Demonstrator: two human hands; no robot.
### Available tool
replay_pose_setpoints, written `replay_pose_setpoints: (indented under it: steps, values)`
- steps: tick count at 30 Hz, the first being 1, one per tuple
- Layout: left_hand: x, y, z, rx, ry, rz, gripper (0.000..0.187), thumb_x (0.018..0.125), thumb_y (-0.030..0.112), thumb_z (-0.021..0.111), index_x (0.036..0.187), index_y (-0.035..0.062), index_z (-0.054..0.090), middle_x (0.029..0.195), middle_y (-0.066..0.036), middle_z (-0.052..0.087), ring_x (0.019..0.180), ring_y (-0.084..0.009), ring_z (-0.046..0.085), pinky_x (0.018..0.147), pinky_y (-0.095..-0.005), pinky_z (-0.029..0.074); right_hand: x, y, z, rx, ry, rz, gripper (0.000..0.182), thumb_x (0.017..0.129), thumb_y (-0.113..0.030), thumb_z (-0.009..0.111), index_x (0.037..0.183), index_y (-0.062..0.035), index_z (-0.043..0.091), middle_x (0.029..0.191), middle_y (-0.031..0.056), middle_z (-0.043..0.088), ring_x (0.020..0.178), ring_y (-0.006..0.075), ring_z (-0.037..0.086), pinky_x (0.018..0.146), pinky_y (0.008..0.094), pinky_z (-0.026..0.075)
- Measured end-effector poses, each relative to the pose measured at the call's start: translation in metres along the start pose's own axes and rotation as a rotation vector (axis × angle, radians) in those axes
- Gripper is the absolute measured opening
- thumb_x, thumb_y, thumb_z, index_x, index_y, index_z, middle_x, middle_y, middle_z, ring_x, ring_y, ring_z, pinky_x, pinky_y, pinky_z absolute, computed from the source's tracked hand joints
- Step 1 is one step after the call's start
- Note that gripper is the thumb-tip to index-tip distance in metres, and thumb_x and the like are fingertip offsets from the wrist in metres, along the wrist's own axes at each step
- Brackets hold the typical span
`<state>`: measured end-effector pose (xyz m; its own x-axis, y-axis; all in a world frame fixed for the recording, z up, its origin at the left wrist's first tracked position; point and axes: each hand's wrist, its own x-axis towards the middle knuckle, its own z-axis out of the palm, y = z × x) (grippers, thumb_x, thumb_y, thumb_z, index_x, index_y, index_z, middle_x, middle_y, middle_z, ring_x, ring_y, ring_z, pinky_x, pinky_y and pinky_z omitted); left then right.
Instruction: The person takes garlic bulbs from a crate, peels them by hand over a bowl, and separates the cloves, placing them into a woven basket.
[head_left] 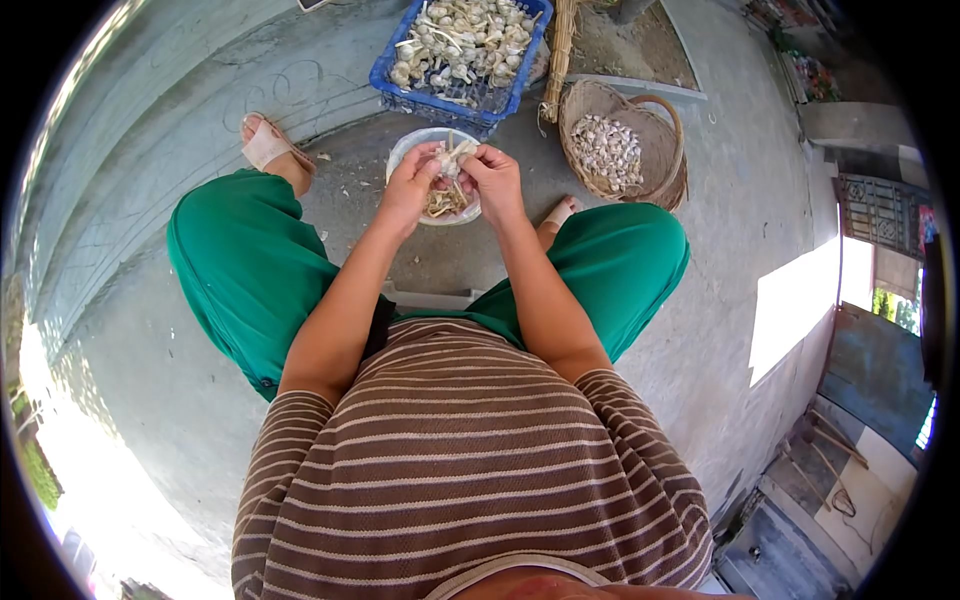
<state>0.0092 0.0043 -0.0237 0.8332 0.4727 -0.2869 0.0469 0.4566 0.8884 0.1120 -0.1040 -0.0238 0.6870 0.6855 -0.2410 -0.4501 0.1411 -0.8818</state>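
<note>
Between my two hands is a whitish garlic bulb (453, 160) with a dry stalk pointing up. My left hand (412, 180) grips its left side, fingers closed. My right hand (493, 178) pinches it from the right with thumb and fingertips. Directly below the hands stands a round white bowl (397, 160), holding dry brownish garlic skins and stalks (445, 203). The hands hide part of the bowl and its contents.
A blue plastic crate (385, 72) full of garlic bulbs (465, 45) stands beyond the bowl. To its right, a wicker basket (660, 150) with a handle holds loose garlic cloves (606, 152). A straw broom (558, 60) lies between them. My sandalled feet flank the bowl.
</note>
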Motion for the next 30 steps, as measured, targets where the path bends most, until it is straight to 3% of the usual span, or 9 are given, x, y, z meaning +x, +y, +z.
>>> replay_pose_setpoints:
  steps: [4, 9, 17, 22, 24, 30]
  values:
    - [0.004, -0.002, -0.005, -0.077, 0.047, -0.033, 0.024, 0.092, 0.008, 0.049, 0.115, 0.0023, 0.050, 0.099, -0.007, 0.058, 0.084, -0.0131, 0.056, 0.074, -0.0258, 0.047, -0.002, -0.007, 0.010, -0.021, 0.018, -0.033, 0.004, 0.081, -0.005, 0.060, 0.079, -0.0006, 0.061, 0.065, 0.0029, 0.060, 0.049, 0.0070, 0.052, 0.046, 0.0197, 0.043]
    - [-0.002, 0.004, 0.003, 0.019, 0.076, 0.005, 0.028, 0.088, 0.010, 0.056, 0.115, 0.0006, 0.051, 0.102, -0.007, 0.057, 0.087, -0.0127, 0.055, 0.074, -0.0260, 0.047, 0.003, 0.005, 0.008, -0.219, -0.023, -0.113, 0.012, 0.080, -0.005, 0.061, 0.090, 0.0017, 0.063, 0.069, 0.0030, 0.062, 0.051, 0.0062, 0.054, 0.045, 0.0202, 0.044]
    - [0.006, -0.009, -0.007, -0.024, 0.039, -0.129, 0.029, 0.089, 0.011, 0.055, 0.116, 0.0016, 0.051, 0.096, -0.004, 0.057, 0.076, -0.0092, 0.051, 0.069, -0.0225, 0.043, 0.008, 0.015, 0.001, -0.219, -0.026, -0.082, 0.012, 0.080, -0.003, 0.062, 0.091, 0.0008, 0.063, 0.074, 0.0024, 0.062, 0.052, 0.0061, 0.055, 0.046, 0.0210, 0.045]
    - [0.017, -0.021, -0.015, -0.029, 0.062, -0.095, 0.025, 0.089, 0.011, 0.055, 0.113, 0.0021, 0.051, 0.091, -0.003, 0.055, 0.073, -0.0090, 0.050, 0.066, -0.0225, 0.042, 0.010, 0.019, 0.003, -0.157, -0.065, -0.082, 0.010, 0.080, -0.003, 0.064, 0.089, 0.0014, 0.062, 0.079, 0.0039, 0.062, 0.054, 0.0074, 0.056, 0.047, 0.0220, 0.047]
    - [0.019, -0.020, -0.015, -0.014, 0.044, -0.113, 0.025, 0.089, 0.010, 0.055, 0.112, 0.0021, 0.051, 0.090, -0.002, 0.055, 0.072, -0.0091, 0.050, 0.065, -0.0226, 0.042, 0.015, 0.027, -0.003, -0.285, -0.013, -0.110, 0.011, 0.080, -0.002, 0.065, 0.090, 0.0017, 0.061, 0.075, 0.0050, 0.062, 0.053, 0.0089, 0.056, 0.048, 0.0224, 0.048]
    - [0.021, -0.023, -0.020, 0.054, 0.039, -0.097, 0.024, 0.087, 0.011, 0.057, 0.109, -0.0002, 0.056, 0.083, -0.001, 0.055, 0.068, -0.0075, 0.048, 0.059, -0.0226, 0.040, 0.024, 0.038, -0.012, -0.121, 0.016, 0.056, 0.007, 0.083, -0.001, 0.059, 0.089, 0.0018, 0.061, 0.069, 0.0068, 0.061, 0.057, 0.0121, 0.058, 0.052, 0.0233, 0.049]
